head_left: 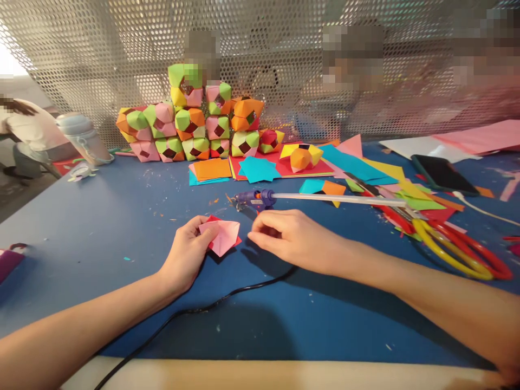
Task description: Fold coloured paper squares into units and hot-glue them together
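My left hand (189, 249) pinches a small folded paper piece (225, 234), pink on top with red showing behind it, between thumb and fingers. To its right, my right hand (290, 235) hovers with fingers curled and thumb and fingertips close together; whatever they hold, if anything, cannot be made out. Just beyond that hand is a purple glue gun (255, 199), nozzle to the left, a long white glue stick (325, 198) jutting from its back. The gun's handle is hidden behind my right hand. A black cord (227, 297) runs below both hands towards the front edge.
Folded paper balls (190, 123) are stacked at the back against a perforated metal screen (142, 49). Coloured paper sheets (211, 169), scissors (450, 246) and a phone (442, 173) lie on the blue table (134, 216). A bottle (85, 138) stands back left. People sit beyond.
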A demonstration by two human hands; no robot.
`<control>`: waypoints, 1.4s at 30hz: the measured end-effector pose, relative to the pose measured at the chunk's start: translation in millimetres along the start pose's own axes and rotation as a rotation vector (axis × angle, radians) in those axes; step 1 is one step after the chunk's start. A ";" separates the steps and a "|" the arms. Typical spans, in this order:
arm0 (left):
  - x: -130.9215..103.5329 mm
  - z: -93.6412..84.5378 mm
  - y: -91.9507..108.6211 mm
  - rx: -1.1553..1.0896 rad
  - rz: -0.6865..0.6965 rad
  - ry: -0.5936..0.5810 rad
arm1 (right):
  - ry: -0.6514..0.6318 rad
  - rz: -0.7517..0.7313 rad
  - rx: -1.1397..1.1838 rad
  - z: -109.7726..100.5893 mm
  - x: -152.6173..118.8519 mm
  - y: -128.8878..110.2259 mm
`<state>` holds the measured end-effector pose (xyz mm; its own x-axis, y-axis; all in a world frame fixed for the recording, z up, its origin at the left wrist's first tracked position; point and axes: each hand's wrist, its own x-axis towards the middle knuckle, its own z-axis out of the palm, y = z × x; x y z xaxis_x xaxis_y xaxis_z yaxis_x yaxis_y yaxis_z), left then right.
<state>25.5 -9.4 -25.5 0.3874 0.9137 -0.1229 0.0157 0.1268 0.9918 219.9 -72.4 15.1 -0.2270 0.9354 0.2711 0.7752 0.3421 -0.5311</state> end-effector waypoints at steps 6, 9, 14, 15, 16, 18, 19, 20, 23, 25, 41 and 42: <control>4.9 -4.3 0.8 -0.059 -0.028 0.034 | -0.146 0.009 -0.458 -35.3 -11.7 32.8; 4.8 -4.2 0.7 -0.018 -0.032 0.025 | -0.112 0.042 -0.477 -30.1 -7.0 45.1; 3.5 -3.3 6.3 0.175 0.049 0.079 | -0.089 0.270 -0.275 -6.3 16.2 43.3; 3.3 -3.0 7.8 0.205 0.062 0.087 | -0.059 0.282 -0.219 -0.9 19.2 43.8; 3.1 -2.8 9.0 0.220 0.070 0.091 | -0.022 0.285 -0.164 4.4 20.9 45.2; 3.3 -2.8 9.7 0.219 0.076 0.096 | 0.052 0.284 -0.062 14.0 21.3 49.8; 3.8 -3.2 9.2 0.213 0.076 0.098 | 0.083 0.274 -0.009 17.9 20.3 52.1; 4.7 -4.0 8.2 0.208 0.075 0.097 | 0.104 0.258 0.045 21.0 18.8 53.8; 8.5 -7.7 3.7 0.208 0.075 0.088 | 0.133 0.198 0.172 24.1 11.8 51.0; 11.0 -10.2 1.2 0.217 0.080 0.087 | 0.126 0.180 0.160 21.7 6.4 42.2; 9.6 -6.8 2.9 0.288 0.123 0.076 | 0.196 -0.389 -0.238 15.2 -5.3 20.6; 9.1 -6.2 3.8 0.299 0.129 0.072 | 0.186 -0.394 -0.255 15.4 -5.2 20.6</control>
<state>23.4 1.8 -23.0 0.3378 0.9411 0.0125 0.2446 -0.1006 0.9644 228.0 -68.8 -9.6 -0.4406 0.6995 0.5626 0.7762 0.6117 -0.1526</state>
